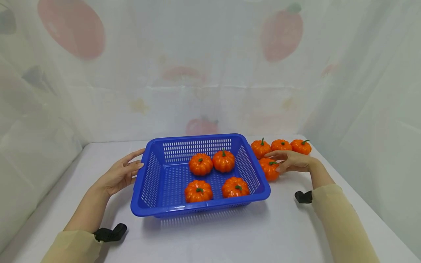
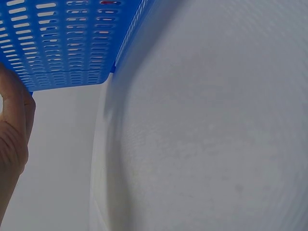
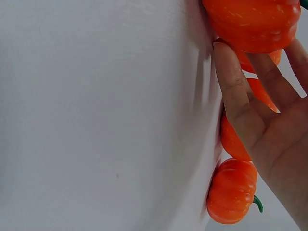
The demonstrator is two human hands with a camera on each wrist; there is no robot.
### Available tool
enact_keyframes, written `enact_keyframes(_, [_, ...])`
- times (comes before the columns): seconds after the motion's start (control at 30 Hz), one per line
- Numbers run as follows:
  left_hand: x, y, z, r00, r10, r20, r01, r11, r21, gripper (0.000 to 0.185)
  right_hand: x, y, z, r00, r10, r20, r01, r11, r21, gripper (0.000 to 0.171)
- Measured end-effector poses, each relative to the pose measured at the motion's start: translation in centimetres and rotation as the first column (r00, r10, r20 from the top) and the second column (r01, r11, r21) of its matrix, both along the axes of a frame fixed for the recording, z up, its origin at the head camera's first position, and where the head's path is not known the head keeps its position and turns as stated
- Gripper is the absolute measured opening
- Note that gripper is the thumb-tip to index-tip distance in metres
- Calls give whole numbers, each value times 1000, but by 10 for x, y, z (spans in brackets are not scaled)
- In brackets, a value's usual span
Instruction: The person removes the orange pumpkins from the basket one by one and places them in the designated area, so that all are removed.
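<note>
A blue plastic basket [image 1: 200,210] with slotted walls stands on the white table, several small orange pumpkins inside. One of those pumpkins [image 1: 201,164] lies near its back wall. At the basket's left side, my left hand [image 1: 120,175] touches the rim from outside with fairly straight fingers; in the left wrist view part of this hand [image 2: 13,127] shows against the slotted wall. Beyond the right rim, my right hand [image 1: 289,160] grips an orange pumpkin [image 1: 269,170] between thumb and fingers. That pumpkin [image 3: 255,24] fills the top of the right wrist view, its far side hidden.
Behind my right hand three more pumpkins [image 1: 281,145] stand in a row at the table's back right. A pale, fruit-printed curtain [image 1: 230,106] hangs behind the table [image 1: 230,237], with white sheeting [image 1: 378,138] along the right. Black wrist mounts [image 1: 112,232] stick out by both sleeves.
</note>
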State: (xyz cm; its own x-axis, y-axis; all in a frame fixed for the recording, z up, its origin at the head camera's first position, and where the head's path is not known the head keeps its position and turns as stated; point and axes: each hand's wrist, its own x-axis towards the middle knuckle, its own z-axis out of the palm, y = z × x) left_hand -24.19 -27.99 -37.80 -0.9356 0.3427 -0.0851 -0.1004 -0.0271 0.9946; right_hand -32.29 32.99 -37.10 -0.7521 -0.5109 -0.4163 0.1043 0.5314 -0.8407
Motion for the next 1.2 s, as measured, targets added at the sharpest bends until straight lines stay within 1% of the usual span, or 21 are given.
enact_keyframes(0.2, [0,0,1,1000,4,4,-4,1000,0,70,1,3,5,1000,0,-24,0,1000,15,78])
enact_keyframes(0.43, [0,-1,1,1000,4,3,-4,1000,5,71,1,5,18,999,-17,-33,16,1000,-11,75])
enact_keyframes(0.6, [0,-1,0,1000,4,6,-4,1000,14,71,-2,4,31,996,-38,-83,37,999,-12,67])
enact_keyframes(0.73, [1,-1,1,1000,1,7,-2,1000,20,71,-6,0,41,990,-41,-133,39,999,-12,69])
enact_keyframes(0.87, [0,-1,1,1000,-3,7,3,1000,19,71,-9,-5,51,986,-44,-160,43,999,-8,70])
enact_keyframes(1.0, [0,-1,0,1000,-8,3,8,1000,19,71,-11,-12,62,977,-33,-213,38,999,20,68])
enact_keyframes(1.2, [-1,-1,-1,1000,-10,-3,10,1000,15,71,-13,-29,78,964,-2,-267,8,1000,23,66])
